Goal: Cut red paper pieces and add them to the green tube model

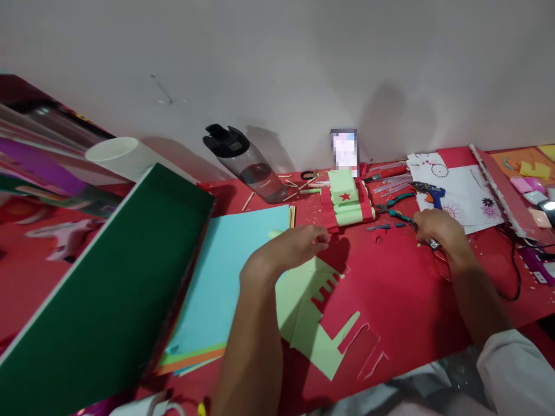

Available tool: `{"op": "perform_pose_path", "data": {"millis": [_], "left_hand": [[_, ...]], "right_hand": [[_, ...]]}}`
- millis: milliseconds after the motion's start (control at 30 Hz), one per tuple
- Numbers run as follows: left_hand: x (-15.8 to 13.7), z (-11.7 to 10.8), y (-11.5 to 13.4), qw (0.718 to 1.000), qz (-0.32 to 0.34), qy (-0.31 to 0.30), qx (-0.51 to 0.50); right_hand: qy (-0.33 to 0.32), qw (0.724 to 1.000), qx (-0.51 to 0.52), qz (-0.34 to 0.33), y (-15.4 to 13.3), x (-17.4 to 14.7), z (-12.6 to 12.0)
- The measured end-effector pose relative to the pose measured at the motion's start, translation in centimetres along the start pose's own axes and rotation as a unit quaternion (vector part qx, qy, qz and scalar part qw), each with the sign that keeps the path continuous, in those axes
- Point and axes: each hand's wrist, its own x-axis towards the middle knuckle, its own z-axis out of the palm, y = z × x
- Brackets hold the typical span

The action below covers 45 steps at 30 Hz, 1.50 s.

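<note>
My left hand (301, 245) hovers above pale green paper pieces (318, 346), its fingers loosely curled and nothing visible in them. Beyond it stands a small paper model (342, 196), light green and red, with a red star on its front. My right hand (437, 228) is closed low over the table among the tools. Its fingertips touch or nearly touch a handle of teal pliers (401, 215). Scissors with a red loop handle (442, 267) lie partly under the palm; what the fingers grip is hidden.
A dark green board (117, 300) leans at left beside blue paper sheets (238, 248). Near the wall are a water bottle (258, 173), thin sticks (248, 201) and a blurred phone (345, 151). A blue glue gun (429, 192) lies on patterned paper (466, 202); a black cable (515, 277) runs at right.
</note>
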Motion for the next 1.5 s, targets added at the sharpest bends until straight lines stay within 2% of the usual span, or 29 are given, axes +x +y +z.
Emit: {"op": "perform_pose_path", "data": {"millis": [100, 233, 367, 500, 733, 833, 1000, 1133, 1300, 1400, 1500], "left_hand": [[1.3, 0.9, 2.3, 0.996, 0.085, -0.038, 0.014], [2.7, 2.8, 5.5, 0.990, 0.112, -0.059, 0.060], [3.4, 5.2, 7.8, 0.989, 0.068, -0.026, 0.127], [3.5, 7.0, 8.9, 0.988, 0.034, 0.033, 0.149], [3.1, 6.8, 9.2, 0.983, 0.017, 0.029, 0.180], [3.1, 6.7, 9.2, 0.984, 0.016, 0.023, 0.176], [3.2, 7.2, 9.0, 0.981, 0.016, 0.046, 0.186], [3.1, 7.4, 8.8, 0.983, 0.034, 0.021, 0.179], [3.4, 7.2, 8.3, 0.986, 0.048, 0.016, 0.157], [3.8, 6.6, 7.9, 0.990, 0.050, -0.020, 0.132], [4.2, 5.5, 7.0, 0.990, 0.096, -0.057, 0.088]], "right_hand": [[-0.019, 0.999, -0.013, 0.031, -0.1, -0.3, -0.4], [-0.018, 0.999, -0.015, 0.047, -0.3, -0.5, -0.6], [-0.009, 0.998, -0.011, 0.056, -0.1, -0.3, -0.5], [-0.015, 0.998, -0.006, 0.055, 0.2, -0.2, -0.6], [-0.052, 0.998, 0.003, 0.026, 0.3, -0.3, -1.1], [-0.055, 0.998, 0.005, 0.027, 0.1, -0.4, -1.1], [-0.044, 0.998, -0.002, 0.034, 0.1, -0.2, -0.9], [-0.023, 0.999, 0.000, 0.030, 0.3, -0.2, -0.6], [-0.007, 0.999, 0.038, -0.026, 0.2, -0.5, -0.7], [-0.018, 0.997, 0.057, -0.042, 0.1, -0.6, -0.8], [-0.002, 0.998, 0.055, -0.041, 0.6, -0.5, -0.7]]}}
